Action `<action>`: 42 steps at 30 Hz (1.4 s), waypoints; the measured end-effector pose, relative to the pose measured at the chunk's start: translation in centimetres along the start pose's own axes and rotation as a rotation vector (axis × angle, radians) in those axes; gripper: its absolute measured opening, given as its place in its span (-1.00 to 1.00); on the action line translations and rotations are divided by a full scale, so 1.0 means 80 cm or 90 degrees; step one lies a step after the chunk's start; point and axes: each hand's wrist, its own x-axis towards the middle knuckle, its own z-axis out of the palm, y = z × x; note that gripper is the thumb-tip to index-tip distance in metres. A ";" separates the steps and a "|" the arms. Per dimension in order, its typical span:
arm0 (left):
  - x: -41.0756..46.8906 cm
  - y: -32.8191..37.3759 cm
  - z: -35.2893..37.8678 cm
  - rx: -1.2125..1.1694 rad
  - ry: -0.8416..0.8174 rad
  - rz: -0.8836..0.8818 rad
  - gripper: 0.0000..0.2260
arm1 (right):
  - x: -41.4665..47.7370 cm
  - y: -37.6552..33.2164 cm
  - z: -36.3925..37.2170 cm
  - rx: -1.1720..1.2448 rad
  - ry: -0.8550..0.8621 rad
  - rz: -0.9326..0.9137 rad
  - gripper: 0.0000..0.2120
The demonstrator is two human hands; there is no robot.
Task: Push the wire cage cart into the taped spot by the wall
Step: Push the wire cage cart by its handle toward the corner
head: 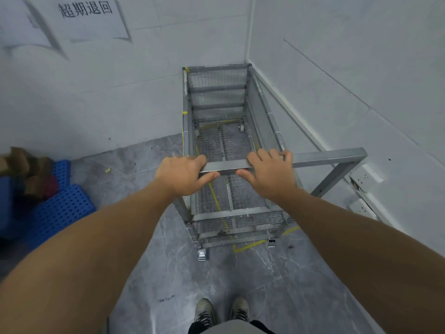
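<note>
The wire cage cart (224, 150) stands in the room corner, its far end against the back wall (96, 88) and its right side close along the side wall (349, 68). Both hands are clamped on the cart's near top rail (226, 168): the left hand (183, 174) and the right hand (269, 174) sit side by side, thumbs under, fingers over, a grip that suits pushing straight ahead and steering. Yellow floor tape (248, 245) shows beneath and just in front of the near end, with its line running under the mesh floor, so the cart appears slightly left of the marked bay. Count: one cart, two hands, three casters visible, two blue perforated mats (60, 208) at left, one wall sign (85, 9).
</note>
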 end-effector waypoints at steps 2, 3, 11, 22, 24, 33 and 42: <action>0.001 -0.001 0.000 -0.002 0.004 0.003 -0.52 | -0.001 0.001 0.003 0.000 0.016 -0.004 -0.50; 0.001 -0.002 0.000 0.003 0.010 0.001 -0.51 | -0.002 0.001 0.004 0.002 0.029 -0.006 -0.50; -0.001 0.002 -0.002 0.002 0.024 0.003 -0.54 | -0.002 0.001 0.003 0.008 0.050 -0.007 -0.48; -0.005 0.011 -0.004 -0.001 0.028 -0.036 -0.60 | 0.001 0.005 0.001 -0.025 0.042 -0.017 -0.48; -0.006 0.011 -0.005 0.003 0.023 -0.038 -0.60 | 0.001 0.004 -0.001 -0.024 0.032 -0.014 -0.49; -0.004 0.008 -0.004 0.028 0.015 -0.039 -0.52 | 0.003 0.002 -0.002 -0.016 0.004 -0.002 -0.49; -0.003 0.007 -0.006 0.036 0.004 -0.013 -0.57 | 0.003 0.001 -0.004 0.007 -0.008 0.011 -0.48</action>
